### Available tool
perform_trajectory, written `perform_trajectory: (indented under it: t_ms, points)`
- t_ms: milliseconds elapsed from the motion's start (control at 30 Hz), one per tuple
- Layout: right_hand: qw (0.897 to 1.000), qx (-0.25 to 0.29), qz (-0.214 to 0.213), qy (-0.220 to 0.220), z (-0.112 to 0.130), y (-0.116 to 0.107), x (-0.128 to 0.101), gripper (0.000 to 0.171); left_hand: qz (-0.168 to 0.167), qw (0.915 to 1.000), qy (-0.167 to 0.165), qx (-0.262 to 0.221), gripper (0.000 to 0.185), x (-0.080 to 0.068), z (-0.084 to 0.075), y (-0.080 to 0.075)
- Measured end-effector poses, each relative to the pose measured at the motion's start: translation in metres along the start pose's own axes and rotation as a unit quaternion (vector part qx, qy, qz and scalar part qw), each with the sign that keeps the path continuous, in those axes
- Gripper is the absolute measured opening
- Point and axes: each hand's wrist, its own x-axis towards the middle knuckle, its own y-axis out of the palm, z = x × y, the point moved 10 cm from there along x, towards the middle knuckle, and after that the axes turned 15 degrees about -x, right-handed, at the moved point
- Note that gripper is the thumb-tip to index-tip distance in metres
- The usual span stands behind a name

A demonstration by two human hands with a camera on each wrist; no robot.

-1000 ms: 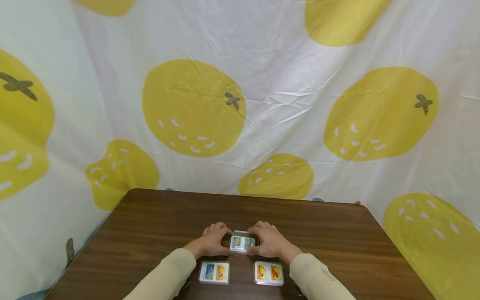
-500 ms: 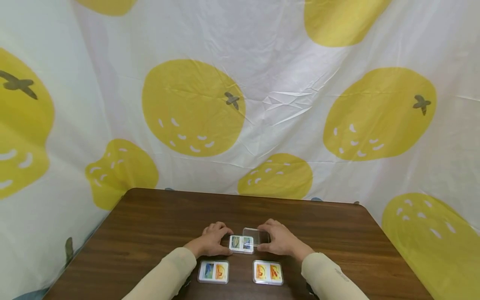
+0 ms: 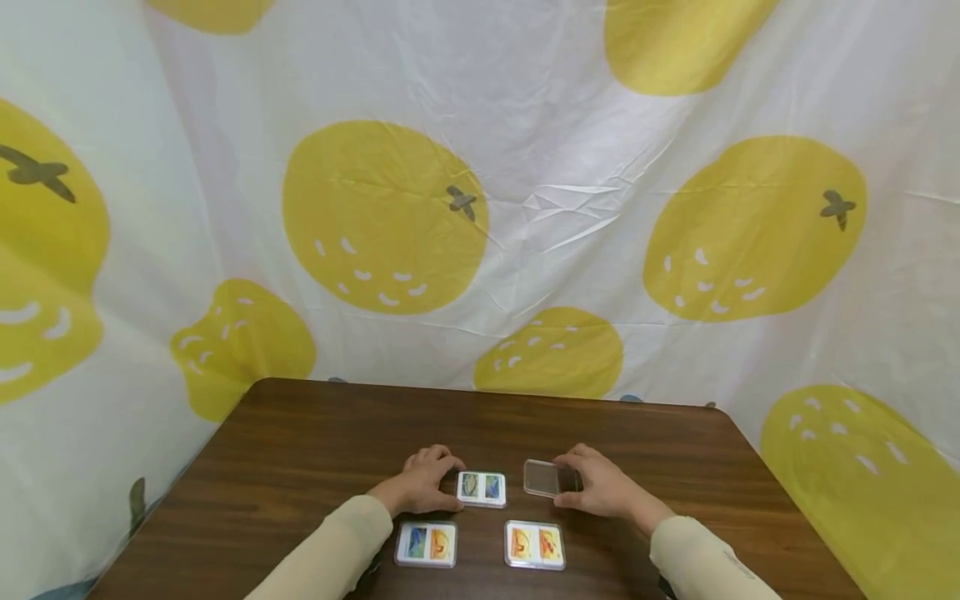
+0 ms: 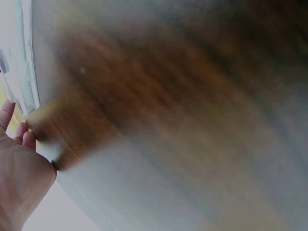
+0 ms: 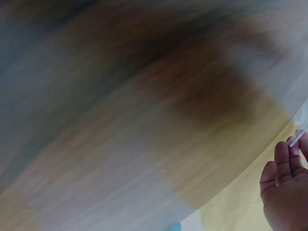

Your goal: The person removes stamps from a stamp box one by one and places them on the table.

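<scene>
In the lower middle of the head view, the left hand (image 3: 422,483) rests on the dark wooden surface (image 3: 300,467) with its fingers curled against the left edge of an open card case (image 3: 482,488), its grip pinching that edge while the case lies flat showing a green and a blue picture. To the right of it, apart from the case, the right hand (image 3: 603,490) holds a clear plastic lid (image 3: 542,478) by its right side, fingers above and thumb below, the grip closed on the lid; the lid sits low over the surface, and whether it touches the wood cannot be told. Nearer the bottom edge of the frame two more closed card cases lie side by side: one with blue and orange pictures (image 3: 427,544) just below the left wrist, and one with two orange pictures (image 3: 536,545) below the gap between the hands. Both forearms wear pale beige sleeves (image 3: 330,550). Behind the surface, filling the upper frame, hangs a white cloth printed with big yellow fruit (image 3: 384,217). The left wrist view is mostly blurred wood grain, with the palm (image 4: 19,183) at lower left and a clear edge of the case at upper left. The right wrist view is likewise blurred, with fingertips (image 5: 284,163) at lower right pinching a thin clear edge of the lid (image 5: 297,137).
</scene>
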Motion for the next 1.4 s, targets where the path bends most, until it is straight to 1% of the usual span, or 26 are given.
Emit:
perform_trajectory:
  t_ms: [100,200,367,467,833,1100,1400]
  points:
    - [1.0,0.005,0.009,0.008,-0.007,-0.001,-0.008,0.061,0.0,1.0,0.001,-0.001,0.05,-0.001,0.002,0.0]
    - [1.0,0.004,0.008,0.016,-0.016,-0.005,-0.014,0.061,-0.001,1.0,0.0,-0.001,0.05,-0.001,0.004,-0.001]
    - [1.0,-0.004,0.006,0.016,-0.028,-0.009,-0.023,0.062,-0.002,1.0,-0.001,0.002,0.051,-0.001,0.006,0.0]
    - [1.0,-0.004,0.008,0.018,-0.035,-0.009,-0.028,0.063,-0.002,1.0,-0.002,0.002,0.051,0.0,0.006,0.001]
    - [0.999,-0.004,0.012,0.051,-0.06,-0.009,-0.048,0.064,0.0,1.0,-0.009,0.001,0.051,0.002,0.003,0.0]
    - [0.999,-0.011,0.001,0.046,-0.065,-0.01,-0.051,0.063,-0.001,0.9999,-0.012,-0.004,0.051,0.003,0.003,-0.001]
    - [0.999,-0.019,0.012,0.045,-0.064,-0.007,-0.055,0.061,0.001,0.9999,-0.014,-0.005,0.05,0.002,0.005,0.0]
